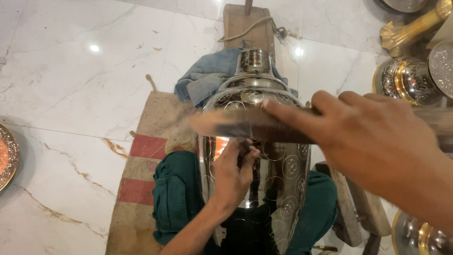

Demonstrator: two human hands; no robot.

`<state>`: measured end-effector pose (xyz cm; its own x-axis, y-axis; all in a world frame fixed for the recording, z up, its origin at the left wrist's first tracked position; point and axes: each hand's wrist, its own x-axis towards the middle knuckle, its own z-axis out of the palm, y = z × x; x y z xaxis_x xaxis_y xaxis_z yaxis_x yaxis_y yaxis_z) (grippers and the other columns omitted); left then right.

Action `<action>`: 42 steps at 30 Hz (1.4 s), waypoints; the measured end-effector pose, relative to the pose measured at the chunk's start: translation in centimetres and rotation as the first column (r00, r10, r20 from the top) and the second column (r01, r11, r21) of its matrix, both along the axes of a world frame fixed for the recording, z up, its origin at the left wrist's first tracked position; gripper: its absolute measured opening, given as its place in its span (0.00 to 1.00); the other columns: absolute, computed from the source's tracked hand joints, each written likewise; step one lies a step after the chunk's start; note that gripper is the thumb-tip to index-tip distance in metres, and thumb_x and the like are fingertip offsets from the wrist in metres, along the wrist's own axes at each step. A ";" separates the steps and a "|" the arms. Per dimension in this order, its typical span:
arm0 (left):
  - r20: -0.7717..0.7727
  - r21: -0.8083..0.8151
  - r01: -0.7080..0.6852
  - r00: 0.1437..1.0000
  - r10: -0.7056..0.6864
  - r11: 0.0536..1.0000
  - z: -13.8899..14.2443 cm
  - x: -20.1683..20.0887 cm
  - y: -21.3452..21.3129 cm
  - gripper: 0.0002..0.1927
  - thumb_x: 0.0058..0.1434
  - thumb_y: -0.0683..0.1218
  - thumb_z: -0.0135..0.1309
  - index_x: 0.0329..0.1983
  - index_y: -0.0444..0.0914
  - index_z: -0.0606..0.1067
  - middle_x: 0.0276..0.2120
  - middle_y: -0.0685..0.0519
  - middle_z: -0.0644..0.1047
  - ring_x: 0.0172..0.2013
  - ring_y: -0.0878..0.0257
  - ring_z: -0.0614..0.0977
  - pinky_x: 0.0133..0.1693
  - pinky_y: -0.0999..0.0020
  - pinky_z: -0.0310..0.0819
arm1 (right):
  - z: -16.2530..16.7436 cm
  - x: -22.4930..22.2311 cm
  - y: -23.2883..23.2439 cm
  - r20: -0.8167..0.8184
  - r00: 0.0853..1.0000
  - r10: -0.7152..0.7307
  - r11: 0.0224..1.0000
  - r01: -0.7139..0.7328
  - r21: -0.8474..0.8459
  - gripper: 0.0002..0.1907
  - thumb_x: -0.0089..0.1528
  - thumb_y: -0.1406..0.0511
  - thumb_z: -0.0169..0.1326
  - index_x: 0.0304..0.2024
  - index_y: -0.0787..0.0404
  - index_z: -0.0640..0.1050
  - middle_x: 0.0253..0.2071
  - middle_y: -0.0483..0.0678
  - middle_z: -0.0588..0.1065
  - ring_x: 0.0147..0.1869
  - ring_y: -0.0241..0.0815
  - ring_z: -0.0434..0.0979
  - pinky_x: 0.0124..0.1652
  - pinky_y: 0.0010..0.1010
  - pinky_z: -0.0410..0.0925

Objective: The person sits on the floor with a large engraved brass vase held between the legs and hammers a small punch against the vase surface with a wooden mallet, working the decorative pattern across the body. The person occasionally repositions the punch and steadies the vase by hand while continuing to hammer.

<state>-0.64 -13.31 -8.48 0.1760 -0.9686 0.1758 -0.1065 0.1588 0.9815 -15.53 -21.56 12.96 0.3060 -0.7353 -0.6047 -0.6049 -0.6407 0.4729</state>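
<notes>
Right hand point(377, 141), nearest the lens, has its fingers point(292, 113) closed around a blurred wooden mallet point(245, 125) held across a polished engraved metal pot point(255, 141). Left hand point(233, 177) pinches a small tool against the pot's side. Pot lies over the person's lap, its neck on blue cloth point(207, 75), above a burlap mat point(141, 179) on the marble floor point(71, 85).

Mirror-glossy engraved metal pot point(255, 141), rough burlap mat point(146, 156), polished marble floor point(71, 71).
</notes>
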 end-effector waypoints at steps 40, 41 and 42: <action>0.294 0.077 0.833 0.506 -0.811 0.548 1.7 3.1 -7.1 0.23 0.64 0.46 0.58 0.62 0.39 0.72 0.41 0.48 0.82 0.42 0.55 0.85 0.46 0.56 0.79 | -13.9 -11.8 13.0 0.517 0.567 -0.642 0.640 0.767 -0.047 0.46 0.58 0.55 0.59 0.78 0.36 0.60 0.46 0.53 0.81 0.42 0.59 0.84 0.43 0.48 0.76; 0.274 0.070 0.841 0.501 -0.821 0.536 1.4 3.1 -7.1 0.23 0.64 0.45 0.58 0.62 0.38 0.71 0.42 0.48 0.82 0.42 0.54 0.85 0.46 0.56 0.79 | -13.9 -12.0 13.0 0.501 0.627 -0.597 0.677 0.729 -0.105 0.45 0.57 0.56 0.60 0.76 0.35 0.61 0.52 0.50 0.80 0.43 0.58 0.84 0.43 0.48 0.76; 0.259 0.059 0.850 0.494 -0.830 0.524 1.2 3.1 -7.3 0.23 0.64 0.45 0.58 0.63 0.38 0.71 0.44 0.48 0.81 0.43 0.54 0.85 0.45 0.56 0.79 | -13.8 -12.2 13.0 0.709 0.569 -0.416 0.705 0.695 -0.143 0.43 0.57 0.57 0.61 0.73 0.44 0.61 0.51 0.56 0.78 0.45 0.60 0.82 0.44 0.48 0.75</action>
